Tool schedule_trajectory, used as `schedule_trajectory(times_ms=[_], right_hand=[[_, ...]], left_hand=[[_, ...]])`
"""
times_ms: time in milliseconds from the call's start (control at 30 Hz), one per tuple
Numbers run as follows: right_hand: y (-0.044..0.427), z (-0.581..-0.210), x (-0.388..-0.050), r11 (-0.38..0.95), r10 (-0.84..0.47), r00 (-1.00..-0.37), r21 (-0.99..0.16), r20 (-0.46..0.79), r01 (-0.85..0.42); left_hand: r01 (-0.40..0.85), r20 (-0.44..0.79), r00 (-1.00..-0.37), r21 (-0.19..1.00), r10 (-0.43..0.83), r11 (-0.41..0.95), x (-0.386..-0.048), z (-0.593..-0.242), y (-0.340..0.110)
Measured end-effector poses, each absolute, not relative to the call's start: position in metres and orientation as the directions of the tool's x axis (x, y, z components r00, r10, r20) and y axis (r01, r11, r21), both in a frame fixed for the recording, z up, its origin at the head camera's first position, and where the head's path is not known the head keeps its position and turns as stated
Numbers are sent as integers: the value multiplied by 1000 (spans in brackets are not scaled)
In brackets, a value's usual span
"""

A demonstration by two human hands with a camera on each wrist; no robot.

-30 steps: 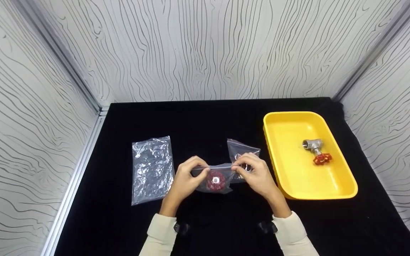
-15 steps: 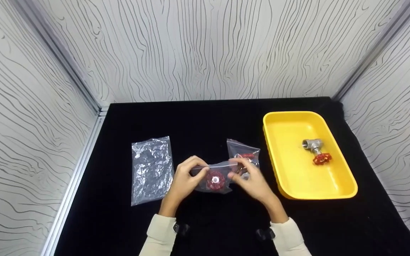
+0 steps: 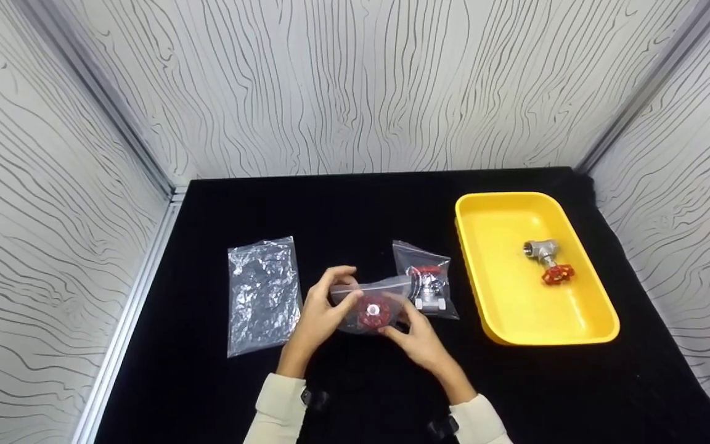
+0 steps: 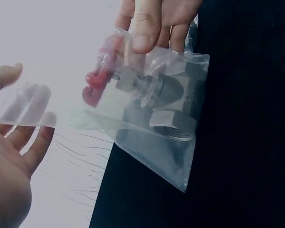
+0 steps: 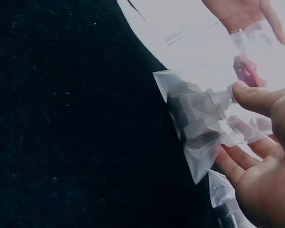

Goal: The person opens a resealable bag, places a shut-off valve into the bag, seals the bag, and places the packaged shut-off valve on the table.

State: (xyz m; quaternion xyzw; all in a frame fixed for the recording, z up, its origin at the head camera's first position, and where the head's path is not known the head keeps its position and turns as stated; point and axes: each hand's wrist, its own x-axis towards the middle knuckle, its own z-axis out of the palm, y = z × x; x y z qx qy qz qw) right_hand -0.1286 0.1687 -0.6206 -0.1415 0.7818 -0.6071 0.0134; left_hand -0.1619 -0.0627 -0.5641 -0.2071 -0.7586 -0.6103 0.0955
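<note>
A clear zip bag with a metal valve inside is held up between both hands, its red handwheel facing the head camera. Its upper left edge is held by the left hand, thumb in front. The right hand grips the lower right part; in the right wrist view, the thumb of this hand presses the plastic near the valve stem, with fingers behind. The left wrist view shows the valve body hanging low in the bag, above the dark cloth.
Behind the right hand lies another bag holding a red-handled valve. A flat clear bag rests at the left. The yellow tray at the right holds a loose valve with a red wheel.
The right hand has let go of the bag's top right edge, moved down and left, and taken hold of its lower right part. The left forefinger has lifted slightly.
</note>
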Motion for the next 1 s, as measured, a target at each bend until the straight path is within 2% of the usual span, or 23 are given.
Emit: schedule_trajectory(times_ms=[167,300,433,667,1000], right_hand=[[166,-624,-127,212,-204,-964,-954,171,-213],[165,-626,-127,214,-189,-964,-950,189,-228],[165,-628,-127,199,-206,-960,-953,189,-231],[166,-632,-126,224,-259,-955,-953,145,-206],[160,-630,-130,276,-212,-965,-937,157,-213]], left_hand=[[309,254,-929,933,269,186,-158,-583,-68],[205,112,-930,949,351,239,-152,-605,-68],[159,48,-929,946,366,281,-148,-621,-66],[175,96,-951,950,293,257,-147,-630,-62],[164,121,-968,968,218,192,-148,-634,-58]])
